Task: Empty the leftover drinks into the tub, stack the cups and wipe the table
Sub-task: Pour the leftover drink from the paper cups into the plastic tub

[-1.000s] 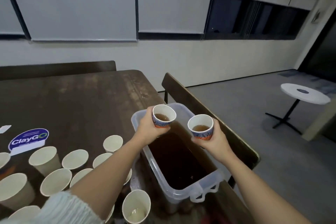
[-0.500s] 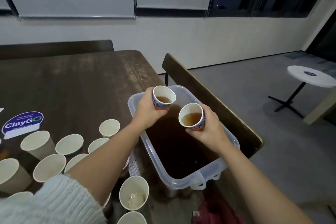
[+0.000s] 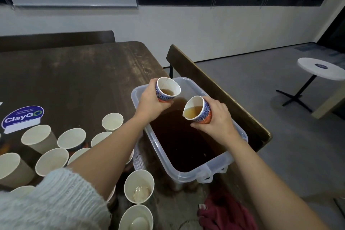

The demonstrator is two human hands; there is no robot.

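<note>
Fingers (image 3: 149,107) of the left hand (image 3: 152,105) are curled round the side of a small patterned cup (image 3: 167,90), gripping it above the far end of the clear plastic tub (image 3: 188,174); the cup leans slightly toward the tub and a shallow pool of brown drink lies in its bottom. Fingers (image 3: 219,107) of the right hand (image 3: 217,121) wrap a second patterned cup (image 3: 197,110), held over the middle of the tub and tilted steeply toward its left side, with the amber drink lying right at the lower lip. The two cups are near each other but apart.

The tub holds dark brown liquid and sits beside the right edge of the dark wooden table (image 3: 78,78), with a latch handle at its near end. To the left of the tub, on the table, stands a cluster of plain paper cups (image 3: 72,139), all upright with open mouths; two more (image 3: 139,186) stand just beside the tub's near left corner, each with a little pale residue inside. Farther left of the tub a blue oval sticker (image 3: 23,117) reading "ClayGO" lies on the table. A dark red cloth (image 3: 222,213) lies crumpled near the tub's near end. A wooden bench back (image 3: 214,91) runs along the tub's right side.
</note>
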